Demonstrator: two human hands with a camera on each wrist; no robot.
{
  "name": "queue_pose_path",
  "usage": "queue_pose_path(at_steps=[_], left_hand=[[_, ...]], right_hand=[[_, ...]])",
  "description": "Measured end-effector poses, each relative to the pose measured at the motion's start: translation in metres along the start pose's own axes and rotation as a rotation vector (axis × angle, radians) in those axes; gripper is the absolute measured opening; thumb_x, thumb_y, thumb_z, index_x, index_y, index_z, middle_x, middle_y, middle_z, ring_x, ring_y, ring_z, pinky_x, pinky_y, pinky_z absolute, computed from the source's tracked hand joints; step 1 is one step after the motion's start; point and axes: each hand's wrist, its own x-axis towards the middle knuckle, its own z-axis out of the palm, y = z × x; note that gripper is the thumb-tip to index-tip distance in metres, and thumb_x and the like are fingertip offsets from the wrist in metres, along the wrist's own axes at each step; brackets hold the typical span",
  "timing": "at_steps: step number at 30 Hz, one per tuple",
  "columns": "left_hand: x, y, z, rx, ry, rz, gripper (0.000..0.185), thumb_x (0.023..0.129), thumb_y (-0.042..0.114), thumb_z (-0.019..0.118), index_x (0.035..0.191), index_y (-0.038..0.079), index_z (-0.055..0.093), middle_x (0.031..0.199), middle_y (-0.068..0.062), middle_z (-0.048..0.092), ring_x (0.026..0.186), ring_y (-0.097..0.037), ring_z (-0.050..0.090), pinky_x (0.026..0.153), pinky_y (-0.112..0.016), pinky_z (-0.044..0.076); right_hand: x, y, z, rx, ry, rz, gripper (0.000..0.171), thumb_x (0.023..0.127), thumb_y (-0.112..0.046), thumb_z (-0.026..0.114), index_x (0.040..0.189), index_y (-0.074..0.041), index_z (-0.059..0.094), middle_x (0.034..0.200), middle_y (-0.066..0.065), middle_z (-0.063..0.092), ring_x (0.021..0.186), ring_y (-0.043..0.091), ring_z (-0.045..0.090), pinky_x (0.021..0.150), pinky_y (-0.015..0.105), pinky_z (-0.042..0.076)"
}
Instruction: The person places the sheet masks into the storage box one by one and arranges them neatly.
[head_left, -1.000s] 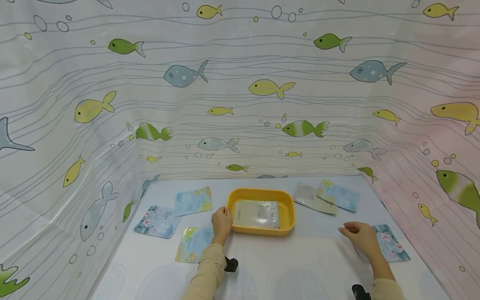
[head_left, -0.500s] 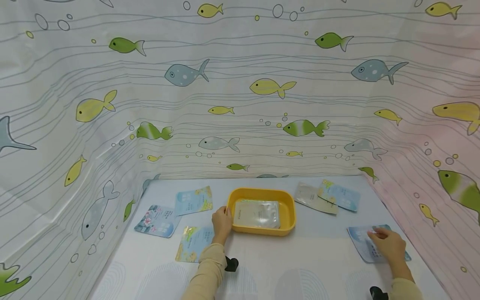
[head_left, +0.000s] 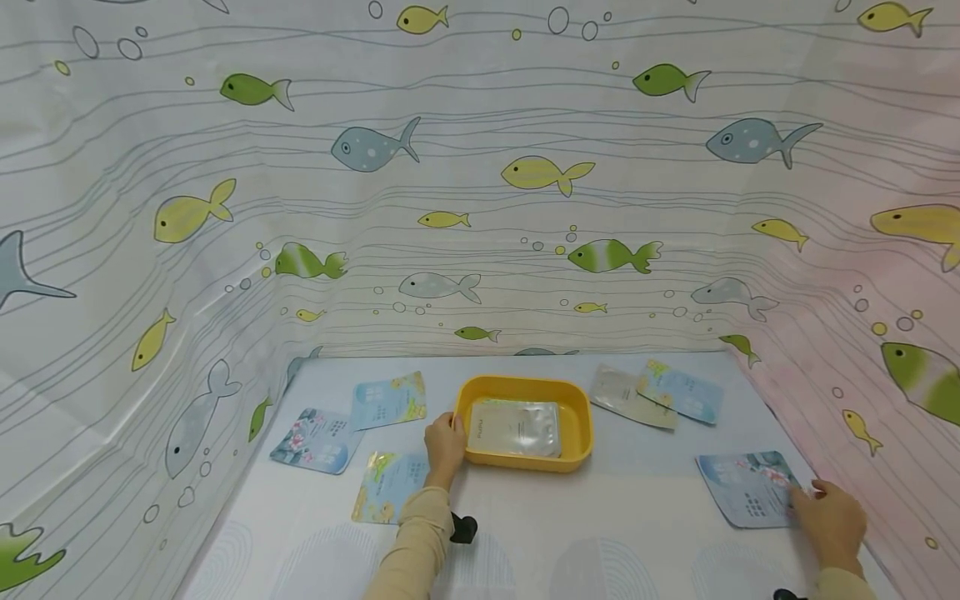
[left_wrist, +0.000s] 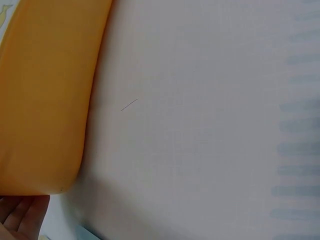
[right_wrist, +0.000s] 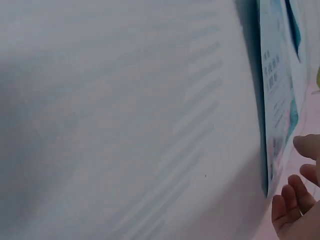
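A yellow plastic tray (head_left: 577,433) stands mid-table with a beige and silver sachet (head_left: 517,428) lying in it. My left hand (head_left: 445,450) grips the tray's left end; in the left wrist view several fingers (left_wrist: 31,217) lie against the end wall. At the right, a blue sachet with pink flowers (head_left: 746,492) lies flat. Beside its right edge is my right hand (head_left: 832,521), fingers loosely bent. The right wrist view shows that sachet (right_wrist: 275,90) edge-on, with the fingers (right_wrist: 292,197) spread apart near its corner; whether they touch it I cannot tell.
On the left lie a flowered sachet (head_left: 318,442), a blue and yellow sachet (head_left: 386,402) and another like it (head_left: 386,487). Behind the right hand, a beige sachet (head_left: 622,396) sits partly under a blue and yellow one (head_left: 682,392). A fish-print curtain (head_left: 525,208) surrounds the table.
My right hand has moved right across the flowered sachet to its far edge, uncovering the sachet. The left hand and the tray have stayed in place.
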Motion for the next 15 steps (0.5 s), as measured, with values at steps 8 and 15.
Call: queue_pose_path(at_steps=[8,15], left_hand=[[-0.0005,-0.0003,0.0003,-0.006,0.007,0.003,0.018,0.090,0.007,0.059,0.093,-0.008,0.068,0.084,-0.020,0.069,0.077,-0.033,0.067,0.069,-0.043,0.055],[-0.0005,-0.0010,0.0022,-0.003,0.002,0.008,0.018,0.090,0.007,0.059,0.092,-0.008,0.068,0.083,-0.020,0.069,0.073,-0.031,0.066,0.066,-0.042,0.055]], right_hand=[[0.0044,0.0084,-0.0034,-0.177,-0.051,0.085,0.051,0.091,-0.016,0.055,0.124,0.019,0.041,0.117,0.038,0.040,0.112,0.049,0.033,0.098,0.053,0.029],[0.0101,0.0105,-0.0041,-0.214,-0.101,0.114,0.052,0.092,-0.020,0.056,0.125,0.018,0.041,0.117,0.038,0.037,0.109,0.047,0.033,0.097,0.051,0.030]])
